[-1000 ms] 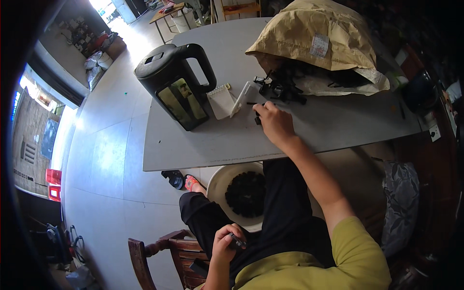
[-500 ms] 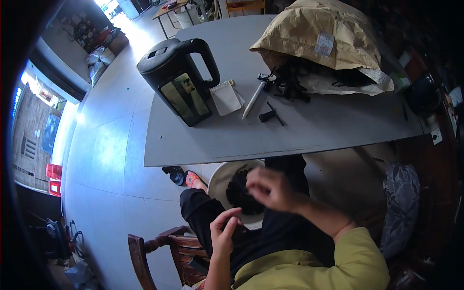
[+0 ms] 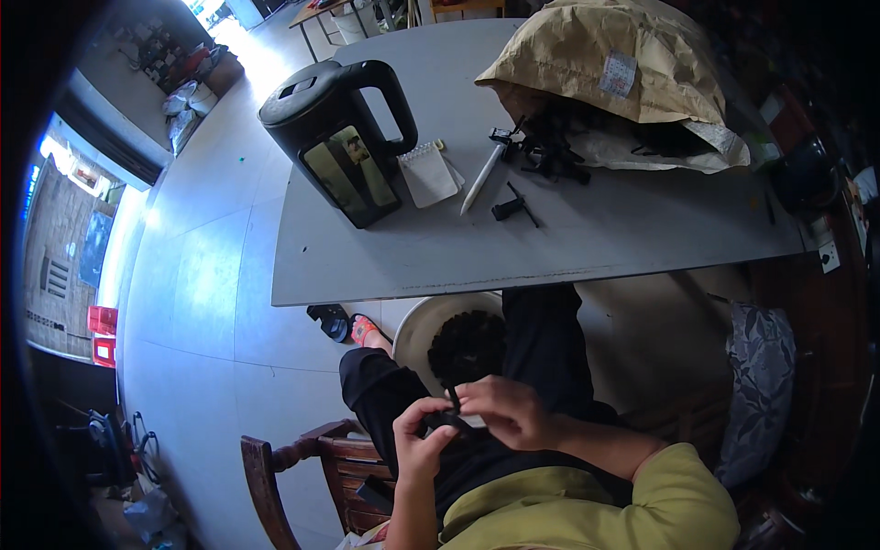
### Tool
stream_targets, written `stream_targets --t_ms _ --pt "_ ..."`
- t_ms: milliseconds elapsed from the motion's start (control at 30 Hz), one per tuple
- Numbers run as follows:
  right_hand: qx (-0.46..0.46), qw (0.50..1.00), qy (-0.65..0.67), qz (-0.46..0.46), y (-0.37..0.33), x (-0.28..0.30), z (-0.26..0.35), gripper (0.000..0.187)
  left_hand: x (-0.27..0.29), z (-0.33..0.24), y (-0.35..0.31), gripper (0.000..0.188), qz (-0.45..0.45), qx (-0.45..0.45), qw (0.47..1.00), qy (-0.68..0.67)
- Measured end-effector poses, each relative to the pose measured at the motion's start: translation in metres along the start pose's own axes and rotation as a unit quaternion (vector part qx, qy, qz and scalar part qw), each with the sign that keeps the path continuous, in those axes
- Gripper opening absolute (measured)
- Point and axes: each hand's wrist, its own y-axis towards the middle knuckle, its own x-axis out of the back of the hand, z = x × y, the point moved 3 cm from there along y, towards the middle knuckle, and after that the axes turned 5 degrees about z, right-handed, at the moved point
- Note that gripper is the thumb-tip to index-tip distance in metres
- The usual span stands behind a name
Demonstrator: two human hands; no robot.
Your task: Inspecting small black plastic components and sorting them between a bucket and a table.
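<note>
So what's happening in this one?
A seated person holds a small black plastic part over their lap, both the left hand and the right hand on it. Below sits a white bowl of black pieces. On the grey table lie a black kettle, a white pen, more black parts and a crumpled brown paper bag.

A grey tabletop [image 3: 587,243] spans the upper middle of the view; beneath and to its left lies a pale, glossy tiled floor [image 3: 202,302], lit by strong daylight from an opening at the top left; a dark wooden chair [image 3: 302,463] stands at the lower centre; another wooden table [image 3: 335,11] sits far off at the top; red crates [image 3: 101,332] rest at the left edge.
</note>
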Motion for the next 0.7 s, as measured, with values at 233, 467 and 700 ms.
stream_targets --t_ms 233,467,700 --pt "-0.322 0.861 0.388 0.064 -0.015 -0.022 -0.018 0.047 -0.012 -0.017 -0.004 0.029 0.006 -0.098 0.908 0.407" --pt "-0.321 0.877 0.345 0.089 -0.021 -0.028 -0.022 0.025 -0.015 -0.006 -0.007 0.023 0.067 -0.006 0.958 0.279" --pt "-0.181 0.982 -0.041 0.017 -0.013 -0.024 -0.003 0.022 -0.02 0.014 -0.015 0.014 0.019 0.104 0.994 -0.002"
